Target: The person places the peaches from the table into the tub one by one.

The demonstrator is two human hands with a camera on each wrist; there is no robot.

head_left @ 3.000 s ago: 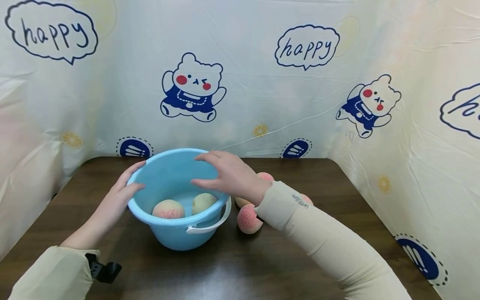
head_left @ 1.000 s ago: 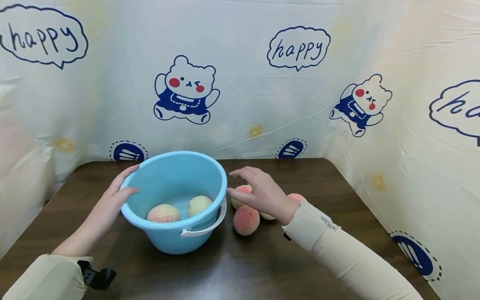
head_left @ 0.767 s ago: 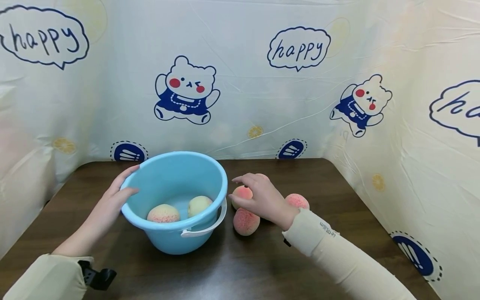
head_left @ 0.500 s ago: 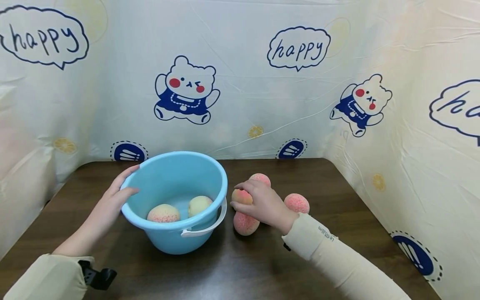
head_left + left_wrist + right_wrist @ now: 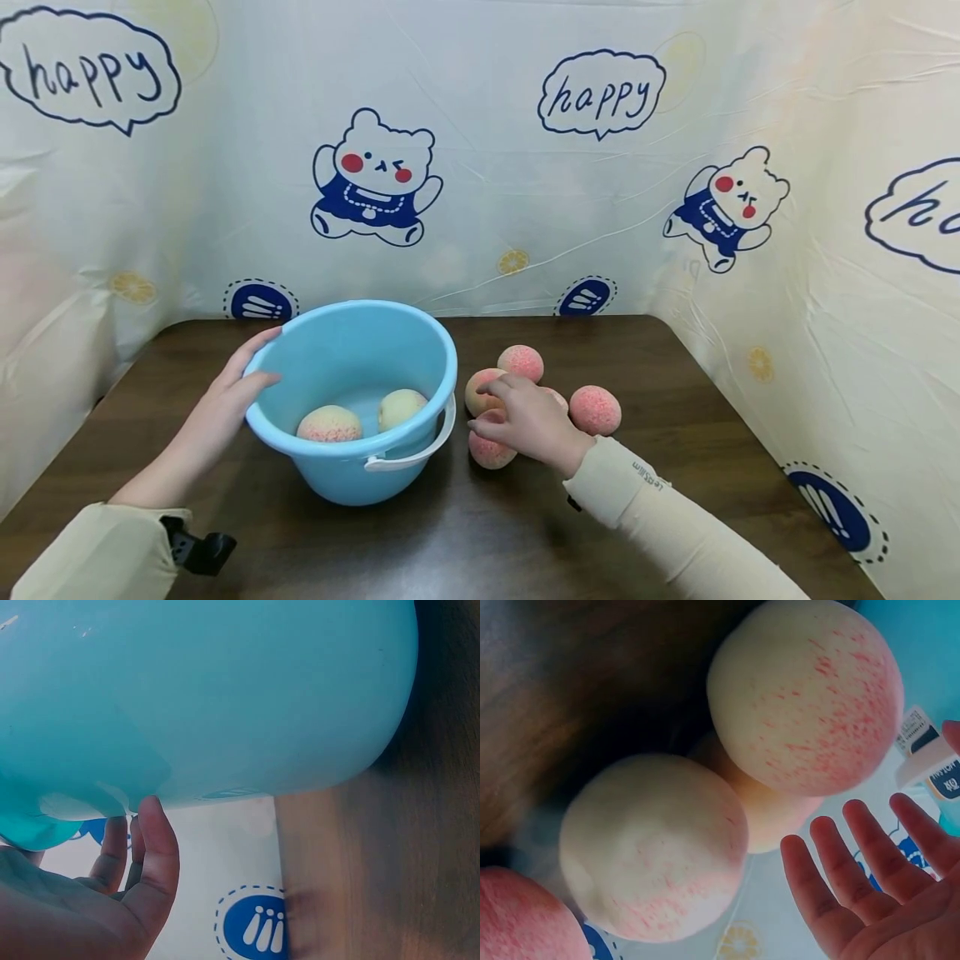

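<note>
Loosely spread and holding nothing, my right grip (image 5: pixel 536 423) hovers at a loose group of five peaches (image 5: pixel 491 455) on the desk (image 5: pixel 450 542) beside the blue bucket (image 5: pixel 356 483), whose rim my left grip (image 5: pixel 234 392) holds. One clumsy brush could send a round peach rolling from the cluster, and a slack left hold might let the bucket slide if I knock it. Flushed and flecked pinkish red over cream, the desk's peaches look plump, while two paler peaches (image 5: pixel 330 425) lie inside the bucket.
</note>
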